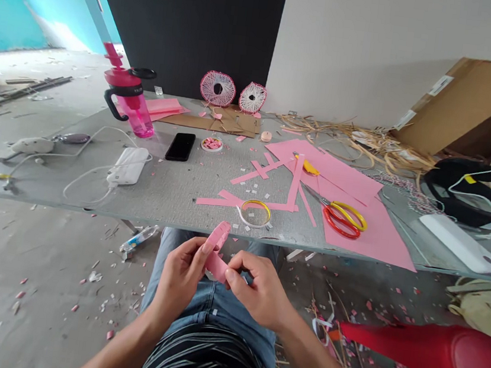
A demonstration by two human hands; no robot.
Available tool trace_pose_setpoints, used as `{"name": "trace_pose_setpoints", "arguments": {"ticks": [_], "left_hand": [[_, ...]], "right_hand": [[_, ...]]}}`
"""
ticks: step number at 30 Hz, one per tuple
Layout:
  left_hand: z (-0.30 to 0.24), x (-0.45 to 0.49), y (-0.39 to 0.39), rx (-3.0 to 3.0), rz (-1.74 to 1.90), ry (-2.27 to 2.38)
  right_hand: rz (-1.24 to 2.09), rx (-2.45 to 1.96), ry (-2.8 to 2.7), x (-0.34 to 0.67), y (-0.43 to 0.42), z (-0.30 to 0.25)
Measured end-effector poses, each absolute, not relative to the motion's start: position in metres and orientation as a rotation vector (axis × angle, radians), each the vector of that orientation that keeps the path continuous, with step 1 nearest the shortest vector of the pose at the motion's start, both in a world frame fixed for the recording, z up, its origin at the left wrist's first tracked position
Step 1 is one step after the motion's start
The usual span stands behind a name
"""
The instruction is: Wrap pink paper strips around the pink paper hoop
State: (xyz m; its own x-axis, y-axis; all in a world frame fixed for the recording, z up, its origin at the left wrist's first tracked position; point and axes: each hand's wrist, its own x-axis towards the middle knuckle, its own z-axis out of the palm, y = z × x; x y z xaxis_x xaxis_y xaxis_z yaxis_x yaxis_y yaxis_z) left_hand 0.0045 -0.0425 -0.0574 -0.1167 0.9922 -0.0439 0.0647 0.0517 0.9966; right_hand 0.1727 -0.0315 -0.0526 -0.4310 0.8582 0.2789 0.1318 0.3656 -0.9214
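Observation:
Over my lap, just off the table's front edge, a pink paper strip [216,266] runs between my two hands, its upper part bent into a loop. My left hand [184,269] pinches the strip at the loop. The free end is gripped by my right hand [255,284] between thumb and curled fingers. Closest on the table is a roll of double-sided tape [255,214] with a yellow inside. Around it lie cut pink strips [294,184] and small white scraps. Red and yellow handled scissors [343,219] rest on pink sheets [369,229], beside a yellow cutter knife [309,167].
A pink bottle [130,98], a black phone [180,147], a white power bank [129,165] and a dish of pink bits [211,144] stand left of centre. Two string-wound rings [218,89] lean at the back. To the right are a white device [462,243] and a red stool [451,364].

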Motion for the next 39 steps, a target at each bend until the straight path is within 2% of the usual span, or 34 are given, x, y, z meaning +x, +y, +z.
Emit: {"name": "trace_pose_setpoints", "arguments": {"ticks": [9, 32, 35, 39], "left_hand": [[-0.060, 0.004, -0.041, 1.048, 1.157, 1.247], [-0.052, -0.017, -0.047, 1.369, 0.896, 1.275], [-0.059, -0.024, -0.049, 1.345, 0.969, 1.339], [-0.065, -0.035, -0.046, 1.320, 1.085, 1.407]], "right_hand": [[1.129, -0.864, -1.785, 0.174, -0.030, -0.053], [1.125, -0.850, -1.849, 0.183, -0.028, -0.060], [0.965, -0.847, -1.961, 0.189, -0.014, -0.057], [0.333, -1.153, -2.083, 0.197, 0.027, -0.061]]}}
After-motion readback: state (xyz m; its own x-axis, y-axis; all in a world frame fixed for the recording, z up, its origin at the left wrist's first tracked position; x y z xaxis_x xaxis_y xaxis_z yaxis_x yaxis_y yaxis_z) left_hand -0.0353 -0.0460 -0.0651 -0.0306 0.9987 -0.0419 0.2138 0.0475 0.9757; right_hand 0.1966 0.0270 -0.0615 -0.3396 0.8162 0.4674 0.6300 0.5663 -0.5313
